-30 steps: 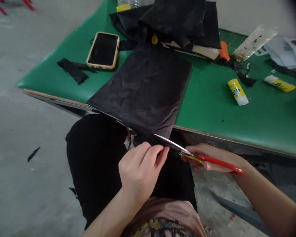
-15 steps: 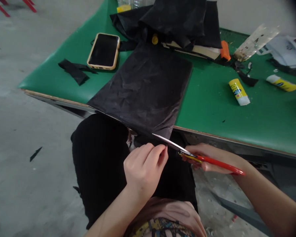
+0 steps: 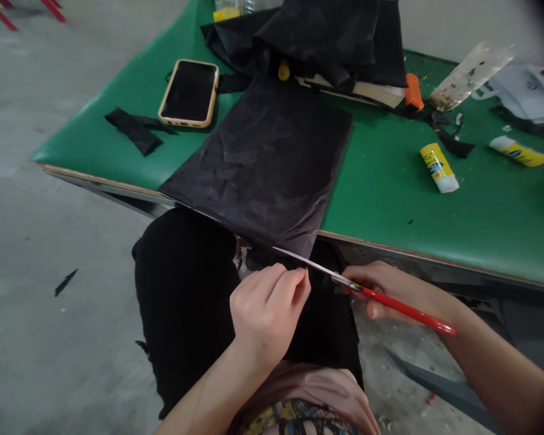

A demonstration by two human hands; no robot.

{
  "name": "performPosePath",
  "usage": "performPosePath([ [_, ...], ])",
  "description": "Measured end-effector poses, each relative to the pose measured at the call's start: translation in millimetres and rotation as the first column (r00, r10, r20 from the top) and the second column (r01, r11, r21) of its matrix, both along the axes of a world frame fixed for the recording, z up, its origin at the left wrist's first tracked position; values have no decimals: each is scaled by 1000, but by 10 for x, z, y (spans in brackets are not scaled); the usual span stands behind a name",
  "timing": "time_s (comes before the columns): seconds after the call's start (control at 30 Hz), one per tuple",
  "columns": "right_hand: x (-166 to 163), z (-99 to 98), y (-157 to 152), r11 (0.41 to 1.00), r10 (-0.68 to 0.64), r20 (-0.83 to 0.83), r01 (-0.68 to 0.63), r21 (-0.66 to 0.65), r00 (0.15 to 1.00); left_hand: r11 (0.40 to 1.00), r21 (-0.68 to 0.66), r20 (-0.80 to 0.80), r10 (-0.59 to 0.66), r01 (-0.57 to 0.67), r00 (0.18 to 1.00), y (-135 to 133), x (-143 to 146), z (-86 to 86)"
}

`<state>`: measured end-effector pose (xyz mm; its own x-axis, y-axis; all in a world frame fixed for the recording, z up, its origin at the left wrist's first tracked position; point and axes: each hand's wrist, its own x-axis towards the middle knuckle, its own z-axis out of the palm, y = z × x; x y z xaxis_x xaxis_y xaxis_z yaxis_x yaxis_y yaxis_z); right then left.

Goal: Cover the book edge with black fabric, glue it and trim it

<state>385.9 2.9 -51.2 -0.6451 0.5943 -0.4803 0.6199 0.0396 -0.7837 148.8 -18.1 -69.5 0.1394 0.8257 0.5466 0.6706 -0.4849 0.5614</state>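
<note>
Black sheet material (image 3: 276, 163), thin and wrinkled, lies over the green tabletop and hangs past its front edge. My left hand (image 3: 269, 305) is closed in a pinch near its lower corner, over my lap; the fingers hide most of what they grip, which looks like the edge of that sheet. My right hand (image 3: 385, 290) is wrapped round the red handle of a pair of scissors (image 3: 399, 307). The blades point left, across the sheet's hanging corner and just above my left fingertips. From this angle the blades look nearly edge-on.
A phone in a pale case (image 3: 189, 93) and a black scrap (image 3: 136, 130) lie on the green table (image 3: 390, 199) at the left. To the right are two glue sticks (image 3: 439, 168), an orange cap-like piece (image 3: 414, 92) and a clear container (image 3: 469, 75). More black material (image 3: 321, 36) is piled behind.
The scissors have turned slightly, their tips shifting a little left and the handles a little down and right. The blades look more closed together. My left hand has barely moved.
</note>
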Motion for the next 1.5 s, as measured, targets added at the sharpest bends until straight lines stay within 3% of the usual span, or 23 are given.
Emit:
performPosePath([
  [0.67, 28, 140, -131, 996, -47, 203, 32, 78, 978, 996, -87, 140, -4, 16, 990, -45, -11, 13],
  [0.87, 18, 173, -160, 995, -101, 243, 99, 21, 965, 993, -109, 188, -17, 38, 982, -57, -29, 19],
  [0.97, -11, 199, -167, 991, -110, 183, 123, -61, 977, 994, -98, 199, -18, 38, 980, -75, -50, 25],
  [1.07, -29, 189, -198, 983, -111, 13, 111, -148, 994, 995, -91, 202, -20, 40, 979, -94, -78, 33],
  [1.2, 16, 107, -258, 982, -83, -138, 57, -182, 987, 996, -77, 209, -21, 38, 978, -107, -113, 41],
  [1.5, 166, 115, -320, 987, -63, -58, 54, -151, 996, 996, -94, 248, 19, 4, 969, -132, -142, 116],
])
